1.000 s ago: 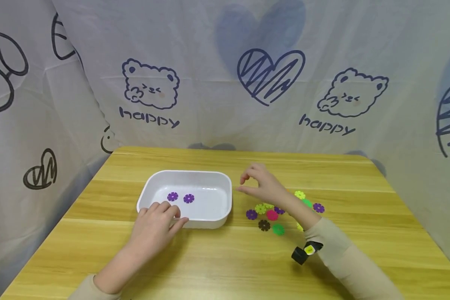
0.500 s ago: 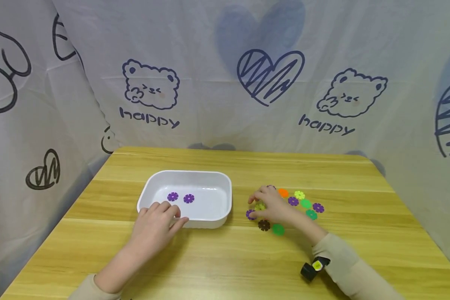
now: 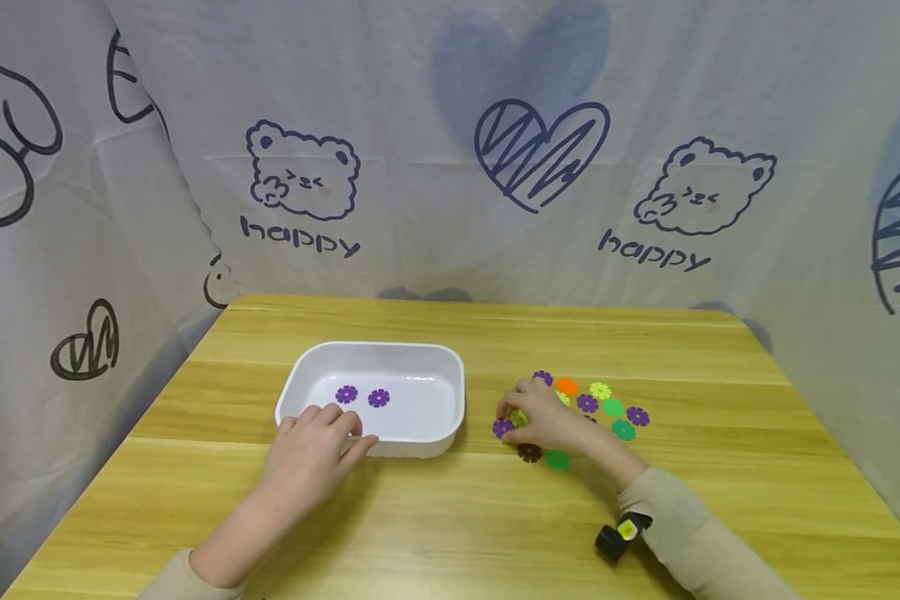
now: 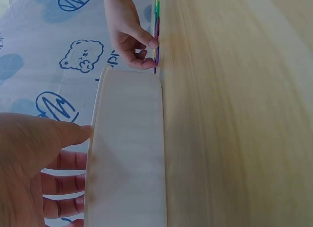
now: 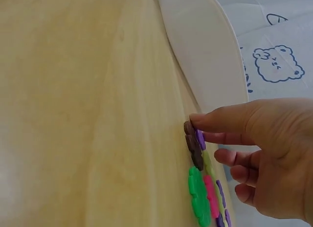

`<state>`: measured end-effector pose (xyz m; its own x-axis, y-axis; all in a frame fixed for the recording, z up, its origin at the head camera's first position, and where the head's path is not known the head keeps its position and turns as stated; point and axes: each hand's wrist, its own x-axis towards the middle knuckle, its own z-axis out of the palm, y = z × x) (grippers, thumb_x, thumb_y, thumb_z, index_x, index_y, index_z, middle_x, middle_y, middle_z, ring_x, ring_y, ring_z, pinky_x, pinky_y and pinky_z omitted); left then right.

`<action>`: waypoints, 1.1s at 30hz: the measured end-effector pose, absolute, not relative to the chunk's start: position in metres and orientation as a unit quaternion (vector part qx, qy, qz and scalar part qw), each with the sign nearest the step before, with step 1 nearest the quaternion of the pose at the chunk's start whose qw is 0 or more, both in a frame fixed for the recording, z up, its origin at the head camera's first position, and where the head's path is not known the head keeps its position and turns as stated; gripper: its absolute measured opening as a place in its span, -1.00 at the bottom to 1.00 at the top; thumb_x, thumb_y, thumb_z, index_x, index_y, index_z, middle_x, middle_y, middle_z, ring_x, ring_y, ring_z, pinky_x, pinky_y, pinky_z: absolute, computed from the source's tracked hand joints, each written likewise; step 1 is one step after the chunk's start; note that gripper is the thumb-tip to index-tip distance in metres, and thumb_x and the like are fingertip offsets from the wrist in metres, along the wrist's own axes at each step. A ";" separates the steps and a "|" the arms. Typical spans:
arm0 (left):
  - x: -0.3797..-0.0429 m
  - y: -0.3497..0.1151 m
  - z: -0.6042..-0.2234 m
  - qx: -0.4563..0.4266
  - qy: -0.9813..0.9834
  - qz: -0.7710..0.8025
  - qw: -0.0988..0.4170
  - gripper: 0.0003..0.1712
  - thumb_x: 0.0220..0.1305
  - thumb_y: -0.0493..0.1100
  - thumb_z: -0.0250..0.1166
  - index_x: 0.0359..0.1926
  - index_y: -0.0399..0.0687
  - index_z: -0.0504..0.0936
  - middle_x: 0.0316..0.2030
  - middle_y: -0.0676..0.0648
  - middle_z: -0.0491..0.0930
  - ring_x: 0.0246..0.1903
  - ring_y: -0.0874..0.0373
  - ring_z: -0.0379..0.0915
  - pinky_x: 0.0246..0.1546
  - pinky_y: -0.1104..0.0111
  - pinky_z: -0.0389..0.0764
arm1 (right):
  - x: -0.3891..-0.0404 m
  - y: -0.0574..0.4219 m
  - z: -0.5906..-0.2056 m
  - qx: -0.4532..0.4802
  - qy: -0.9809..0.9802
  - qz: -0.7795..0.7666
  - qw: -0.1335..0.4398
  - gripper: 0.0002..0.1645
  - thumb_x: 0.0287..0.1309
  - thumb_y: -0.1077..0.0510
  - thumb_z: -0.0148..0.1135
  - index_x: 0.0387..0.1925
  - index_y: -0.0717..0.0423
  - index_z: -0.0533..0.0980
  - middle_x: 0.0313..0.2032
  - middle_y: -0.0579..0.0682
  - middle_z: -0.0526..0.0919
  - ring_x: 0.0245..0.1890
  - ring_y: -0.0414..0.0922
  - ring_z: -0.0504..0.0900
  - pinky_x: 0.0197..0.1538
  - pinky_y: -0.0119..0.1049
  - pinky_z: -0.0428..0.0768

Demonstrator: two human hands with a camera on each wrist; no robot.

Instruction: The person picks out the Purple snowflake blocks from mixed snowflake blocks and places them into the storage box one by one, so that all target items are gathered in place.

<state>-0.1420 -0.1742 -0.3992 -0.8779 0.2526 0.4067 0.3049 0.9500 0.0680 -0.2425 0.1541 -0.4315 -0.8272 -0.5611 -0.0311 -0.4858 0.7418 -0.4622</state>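
My left hand (image 3: 311, 454) holds the near rim of a white plastic tub (image 3: 412, 447); in the left wrist view the thumb is on its edge with the fingers behind. Two purple snowflake discs (image 3: 378, 398) lie flat inside the tub. To its right, my right hand (image 3: 543, 417) is down at a group of loose discs, thumb and index fingertip at opposite edges of a purple snowflake disc (image 3: 503, 427). In the right wrist view, a brown disc (image 5: 193, 146) overlaps the purple one just under the thumb. The palm hides some discs from above.
More snowflake discs lie around the right hand: green (image 3: 558, 460), orange (image 3: 567, 386), yellow (image 3: 600, 390) and purple (image 3: 637, 416). A pink disc (image 5: 211, 195) shows in the right wrist view. The wooden table (image 3: 450, 525) meets a printed curtain (image 3: 420, 208) behind.
My right hand has come from beside the tub's right rim down to the discs, then its thumb and index finger have closed in on the purple disc. The left hand stays on the rim.
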 end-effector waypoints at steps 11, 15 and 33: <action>-0.142 -0.173 -0.398 -0.144 -0.968 -0.067 0.194 -0.74 0.20 0.14 0.34 -0.42 0.13 0.57 -0.44 0.10 0.53 -0.42 0.13 0.39 -0.39 0.26 0.35 | -0.248 0.152 -0.429 -0.280 0.925 -0.237 0.101 -0.74 0.03 0.10 0.45 -0.33 -0.05 0.49 -0.21 -0.10 0.45 -0.09 -0.11 0.32 -0.04 -0.21 0.38; -0.141 -0.172 -0.397 -0.145 -0.967 -0.066 0.197 -0.74 0.18 0.13 0.36 -0.44 0.11 0.58 -0.45 0.10 0.52 -0.43 0.12 0.39 -0.40 0.26 0.35 | -0.248 0.150 -0.427 -0.285 0.924 -0.242 0.079 -0.75 0.02 0.08 0.46 -0.44 -0.09 0.48 -0.29 -0.14 0.47 -0.14 -0.12 0.32 -0.05 -0.21 0.30; -0.140 -0.173 -0.395 -0.147 -0.965 -0.065 0.206 -0.74 0.15 0.11 0.40 -0.45 0.10 0.58 -0.47 0.09 0.52 -0.44 0.13 0.40 -0.42 0.27 0.34 | -0.260 0.148 -0.397 -0.354 0.900 -0.251 0.042 -0.76 0.04 0.17 0.43 -0.53 -0.09 0.49 -0.43 -0.18 0.54 -0.25 -0.08 0.40 -0.14 -0.28 0.34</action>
<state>-0.1398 -0.1729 -0.3953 -0.8723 0.2567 0.4162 0.3098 0.9486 0.0643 -0.2598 0.1481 -0.3972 -0.7459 -0.6582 0.1017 -0.6155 0.6230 -0.4826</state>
